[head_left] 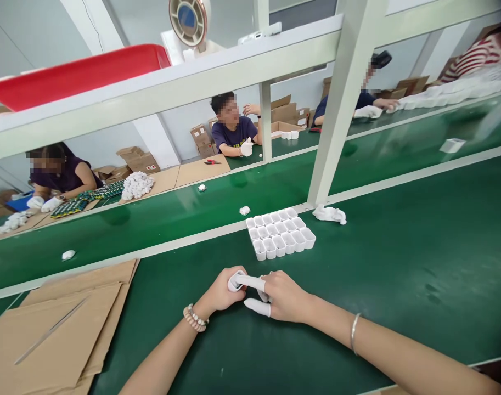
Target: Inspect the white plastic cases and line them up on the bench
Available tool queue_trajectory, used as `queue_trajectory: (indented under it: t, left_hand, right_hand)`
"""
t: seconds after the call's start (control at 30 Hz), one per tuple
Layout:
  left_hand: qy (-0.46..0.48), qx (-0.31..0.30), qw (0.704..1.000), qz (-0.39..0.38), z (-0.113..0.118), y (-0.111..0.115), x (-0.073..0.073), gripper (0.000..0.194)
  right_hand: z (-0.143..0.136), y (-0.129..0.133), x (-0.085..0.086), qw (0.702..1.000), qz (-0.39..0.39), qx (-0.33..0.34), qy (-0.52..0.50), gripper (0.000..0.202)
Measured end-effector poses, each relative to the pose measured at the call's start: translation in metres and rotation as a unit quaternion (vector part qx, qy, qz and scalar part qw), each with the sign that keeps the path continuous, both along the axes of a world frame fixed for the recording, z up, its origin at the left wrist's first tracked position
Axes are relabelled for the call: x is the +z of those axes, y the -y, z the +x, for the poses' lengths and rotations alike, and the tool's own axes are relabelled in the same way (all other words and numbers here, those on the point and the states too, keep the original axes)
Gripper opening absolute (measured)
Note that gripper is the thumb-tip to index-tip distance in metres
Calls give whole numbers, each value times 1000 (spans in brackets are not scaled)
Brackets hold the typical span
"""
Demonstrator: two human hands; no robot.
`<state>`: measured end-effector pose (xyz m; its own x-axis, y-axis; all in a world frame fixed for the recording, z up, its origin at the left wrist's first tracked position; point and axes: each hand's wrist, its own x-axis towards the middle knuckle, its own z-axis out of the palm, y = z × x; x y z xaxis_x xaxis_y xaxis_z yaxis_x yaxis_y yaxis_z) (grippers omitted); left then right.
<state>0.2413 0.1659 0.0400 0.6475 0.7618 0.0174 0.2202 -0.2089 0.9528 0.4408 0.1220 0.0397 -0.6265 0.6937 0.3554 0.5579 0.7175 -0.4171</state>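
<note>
My left hand point(224, 291) is wrapped round a small white plastic housing point(234, 282), its open end facing up and toward my right hand. The index finger of my right hand point(283, 297), in a white finger cot point(252, 282), reaches into that opening. The right thumb, also in a white cot, is stretched out apart from the housing. Whatever lies inside the housing is too small to make out. Just beyond my hands, rows of similar white housings point(280, 241) stand close together, open side up. A crumpled white glove point(330, 214) lies to their right.
Cardboard sheets point(69, 323) with a thin metal strip point(50, 331) on them lie at the left. Behind a pale metal frame point(336, 109) runs a green conveyor belt point(172, 211) carrying small white parts point(244, 210). Several people sit across it. A red tray point(81, 71) and fan point(187, 19) stand on the shelf.
</note>
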Motion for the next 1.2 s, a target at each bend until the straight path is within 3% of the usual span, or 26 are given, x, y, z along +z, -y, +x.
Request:
queue_trajectory:
  t: [0.13,0.23,0.4,0.57,0.67,0.73,0.87,0.97,1.07,1.1,1.2]
  left_hand:
    - [-1,-9,1000,22,2,0,1,15]
    - [9,-17,1000,14,4,1,1,15]
    - [-10,-13,998,56,4,1,-1,17]
    - [1,75,994,78,12,3,-6,34]
    - [36,95,993,64,17,4,-12,47]
    - [59,82,993,65,18,2,-16,52]
    - [77,70,990,91,18,-4,-22,72]
    - [4,94,984,155,16,-8,-22,74]
    - [-106,77,959,253,14,-9,-18,58]
    - [-134,64,948,281,14,-8,-17,55]
    - [-182,48,924,333,16,-7,-14,46]
  right_hand:
    - [1,-1,-4,989,-88,35,-112,43]
    - [1,-4,-11,974,-98,28,-203,46]
    - [1,-3,-9,990,-44,22,-129,42]
    - [-5,1,-7,988,8,-51,-147,43]
    - [-12,-2,-7,983,-17,-72,-170,52]
    - [-15,-5,-3,979,-42,-83,-179,47]
    - [-11,-12,21,977,-67,-85,-186,32]
    - [1,-36,56,976,-41,-124,-172,24]
    - [14,-89,86,968,-54,-228,-85,15]
    - [16,-110,91,959,-73,-274,-29,14]
    - [15,-170,87,952,-104,-288,22,12]
